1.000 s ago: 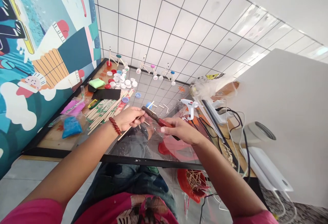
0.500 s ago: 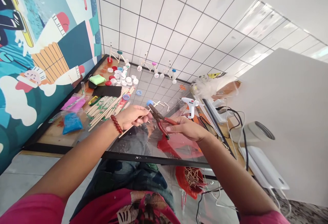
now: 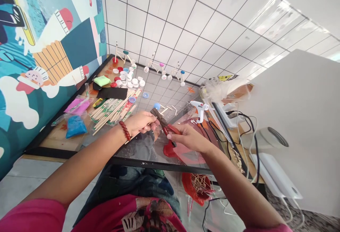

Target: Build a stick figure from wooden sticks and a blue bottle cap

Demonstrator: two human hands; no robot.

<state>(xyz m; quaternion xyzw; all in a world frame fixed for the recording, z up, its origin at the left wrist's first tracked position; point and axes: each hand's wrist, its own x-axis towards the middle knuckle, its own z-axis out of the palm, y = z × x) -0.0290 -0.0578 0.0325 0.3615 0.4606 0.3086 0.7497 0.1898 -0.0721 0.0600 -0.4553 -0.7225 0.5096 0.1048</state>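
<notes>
My left hand (image 3: 145, 121) is closed on a thin wooden stick (image 3: 132, 138), its lower part slanting out below the palm. My right hand (image 3: 187, 137) grips red-handled pliers (image 3: 162, 120), whose dark jaws meet my left fingertips. The handles are squeezed closer together, and the stick's end at the jaws is hidden by fingers and metal. Just beyond the jaws lie a blue bottle cap (image 3: 157, 106) and several short cut stick pieces (image 3: 166, 109). A pile of chopsticks (image 3: 114, 113), some in printed wrappers, lies left of my left hand.
White and red bottle caps (image 3: 130, 79) cluster at the back left. Small stick-and-cap models (image 3: 156, 67) stand along the tiled wall. A white glue gun (image 3: 199, 109) stands at right near cables (image 3: 247, 122). Below the table edge hangs a red bin (image 3: 195, 187) holding stick scraps.
The pliers' handles have come closer together as my right hand squeezed, and the jaws now sit nearer my left fingertips. The view has shifted slightly.
</notes>
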